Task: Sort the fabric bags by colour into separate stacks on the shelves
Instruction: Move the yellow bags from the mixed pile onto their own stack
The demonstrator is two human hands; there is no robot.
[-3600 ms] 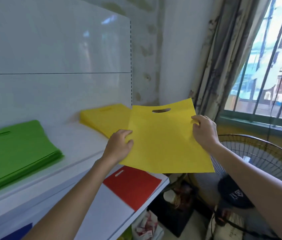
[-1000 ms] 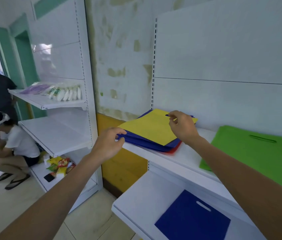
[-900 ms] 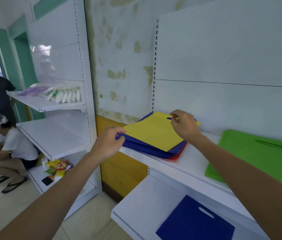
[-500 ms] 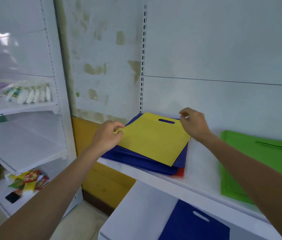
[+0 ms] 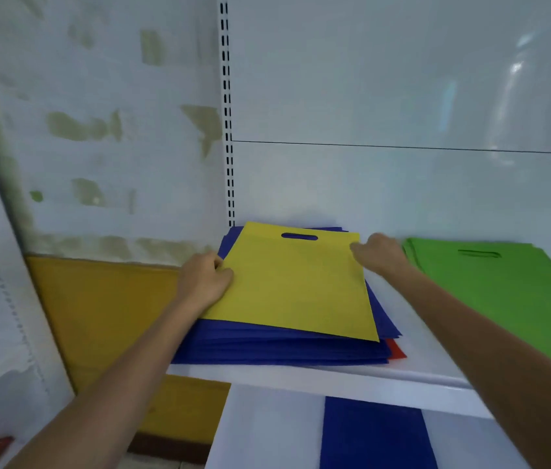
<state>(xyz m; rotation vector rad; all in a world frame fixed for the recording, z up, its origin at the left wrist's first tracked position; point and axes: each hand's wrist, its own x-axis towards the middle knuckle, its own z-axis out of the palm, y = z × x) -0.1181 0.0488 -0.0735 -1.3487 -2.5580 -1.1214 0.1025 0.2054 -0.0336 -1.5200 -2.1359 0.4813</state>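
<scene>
Grips the yellow bag (image 5: 296,286) lying on top of the blue stack (image 5: 267,346) at the left end of the upper shelf (image 5: 301,377), pinching its 9 o'clock edge with the left hand (image 5: 204,280), thumb on top, and its 2 o'clock corner with the curled fingers of the right hand (image 5: 380,253). Takes it from two sides, most likely, to keep the limp sheet flat and lift it alone without dragging the blue bags beneath. Leaves a red bag (image 5: 396,350) poking a corner out at 5 o'clock under the pile and the green stack (image 5: 504,286) apart at 3 o'clock, signs of a sort well short of done.
</scene>
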